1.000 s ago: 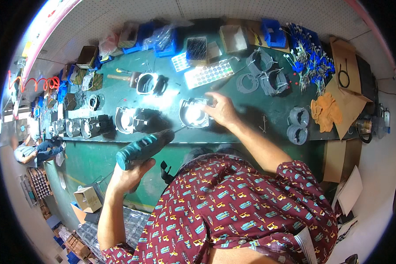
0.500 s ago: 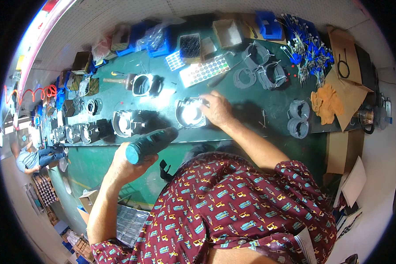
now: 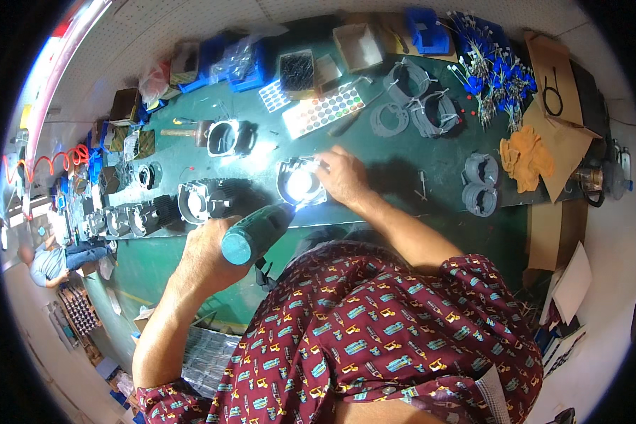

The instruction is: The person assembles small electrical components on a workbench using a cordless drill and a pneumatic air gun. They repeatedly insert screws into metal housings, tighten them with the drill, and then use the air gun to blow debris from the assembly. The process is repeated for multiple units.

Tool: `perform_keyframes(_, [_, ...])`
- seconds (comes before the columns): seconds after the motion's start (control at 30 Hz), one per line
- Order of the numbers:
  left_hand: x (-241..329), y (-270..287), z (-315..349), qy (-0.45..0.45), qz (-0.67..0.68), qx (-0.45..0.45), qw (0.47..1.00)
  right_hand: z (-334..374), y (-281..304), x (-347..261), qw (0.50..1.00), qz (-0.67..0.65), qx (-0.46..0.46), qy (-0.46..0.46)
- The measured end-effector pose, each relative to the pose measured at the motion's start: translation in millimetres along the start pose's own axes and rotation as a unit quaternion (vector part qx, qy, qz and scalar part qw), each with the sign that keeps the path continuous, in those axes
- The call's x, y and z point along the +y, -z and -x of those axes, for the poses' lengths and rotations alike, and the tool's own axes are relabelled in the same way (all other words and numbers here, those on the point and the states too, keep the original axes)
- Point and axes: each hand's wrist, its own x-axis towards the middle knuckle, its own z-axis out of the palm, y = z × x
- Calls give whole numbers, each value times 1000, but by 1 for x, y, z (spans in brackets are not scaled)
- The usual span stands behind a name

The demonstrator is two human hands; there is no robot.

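My left hand [image 3: 208, 253] is wrapped round a teal power screwdriver [image 3: 256, 234]. Its nose points up and right, at the lower rim of a round grey metal housing [image 3: 284, 185] near the bench's front edge. Whether the tip touches a screw there is lost in glare. On the housing's right side, the bent fingers of my right hand [image 3: 343, 177] grip the rim. A bright light washes out the middle of the housing. Just to the left stands another finned housing [image 3: 191, 203], and behind it a similar ring-shaped part [image 3: 223, 138] lies on the green bench.
More dark housings [image 3: 145, 215] line the bench's left edge. Grey rings [image 3: 480, 187], orange gloves [image 3: 526, 159] and blue-tipped wire bundles [image 3: 498, 81] lie to the right. At the back stand a box of small dark parts [image 3: 297, 73] and a sticker sheet [image 3: 325, 112]. A person [image 3: 49, 263] sits far left.
The power screwdriver's nose has swung up toward the housing's lower rim, and my left hand has moved slightly right with it. My right hand stays on the housing. The view has shifted a little.
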Motion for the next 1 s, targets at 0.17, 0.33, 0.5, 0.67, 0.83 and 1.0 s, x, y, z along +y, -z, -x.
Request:
perform_keyframes(0.17, [-1,-4,3,10,29,0,1000,0,-4,3,999,-2,26,22])
perform_keyframes(0.33, [2,-5,11,4,48,3,999,0,1,0,1000,-9,15,17])
perform_keyframes(0.5, [-13,-9,21,-37,133,18,990,-12,-7,28,987,-144,54,53])
perform_keyframes(0.67, [-32,-22,33,-95,345,87,930,-11,38,30,806,-539,-79,-232])
perform_keyframes(0.83, [-56,-72,33,-98,414,173,888,1,56,18,732,-640,-117,-202])
perform_keyframes(1.0, [-68,-93,28,-64,460,127,877,1,57,14,668,-702,-137,-206])
